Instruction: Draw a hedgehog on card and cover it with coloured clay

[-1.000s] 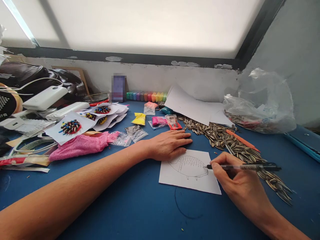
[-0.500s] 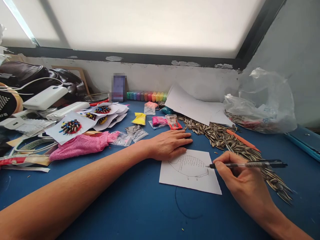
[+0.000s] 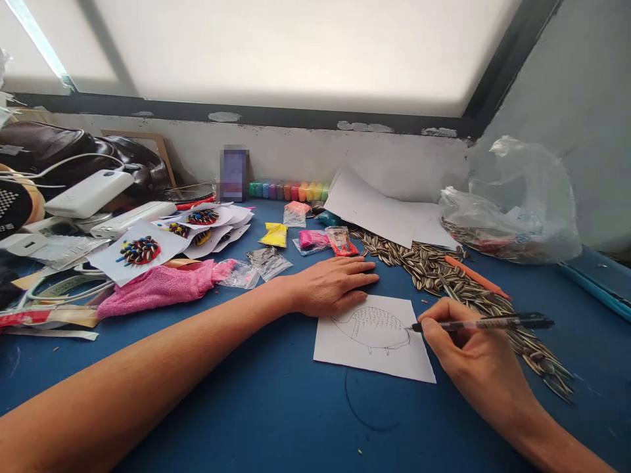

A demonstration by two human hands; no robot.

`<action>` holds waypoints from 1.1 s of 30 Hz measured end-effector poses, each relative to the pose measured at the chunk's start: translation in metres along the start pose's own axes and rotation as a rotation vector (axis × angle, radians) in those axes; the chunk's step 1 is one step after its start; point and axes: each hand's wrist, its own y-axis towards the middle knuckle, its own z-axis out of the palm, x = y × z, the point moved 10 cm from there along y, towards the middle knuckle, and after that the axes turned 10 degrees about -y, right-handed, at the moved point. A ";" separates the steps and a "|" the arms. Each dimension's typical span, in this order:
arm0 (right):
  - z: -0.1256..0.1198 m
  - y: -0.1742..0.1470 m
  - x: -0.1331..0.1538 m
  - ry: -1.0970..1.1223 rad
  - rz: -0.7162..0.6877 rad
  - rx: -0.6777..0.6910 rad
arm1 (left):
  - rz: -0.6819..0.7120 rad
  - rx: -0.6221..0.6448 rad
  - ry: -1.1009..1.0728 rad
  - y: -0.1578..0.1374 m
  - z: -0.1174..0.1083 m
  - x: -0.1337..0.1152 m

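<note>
A white sheet of paper [image 3: 340, 345] lies on the blue table, bearing a line drawing of a round-bodied animal with short legs and rows of small marks on its back. My left hand [image 3: 332, 286] rests flat across the sheet's upper left edge, fingers stretched out to the right. Pinched in my right hand [image 3: 480, 358] is a black pen [image 3: 486, 322], its tip at the drawing's right end. Striped sunflower seeds [image 3: 428, 266] are spread behind and beside my right hand. Among them lie an orange pen-like stick [image 3: 478, 278] and a thin tool, partly hidden.
Small packets of coloured clay, such as a yellow one [image 3: 275, 234], lie beyond my left hand. Seed-covered paper pieces [image 3: 140, 251] and a pink cloth [image 3: 158, 287] are at left. Loose white sheets [image 3: 369, 207] and a plastic bag [image 3: 517, 217] stand at the back right.
The pen tip stays near the right end of the drawing, while the pen's back end has shifted slightly left. My left hand keeps its place on the sheet.
</note>
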 end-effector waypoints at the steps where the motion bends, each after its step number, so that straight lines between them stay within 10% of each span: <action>1: 0.000 0.000 0.000 0.005 0.003 0.002 | 0.001 -0.001 -0.003 0.000 0.000 0.000; 21: -0.010 -0.001 0.008 0.197 -0.095 -0.013 | -0.023 -0.049 -0.011 -0.001 -0.006 0.003; 33: 0.024 -0.009 0.020 0.252 -0.117 0.165 | -0.061 -0.150 -0.011 0.005 -0.018 0.007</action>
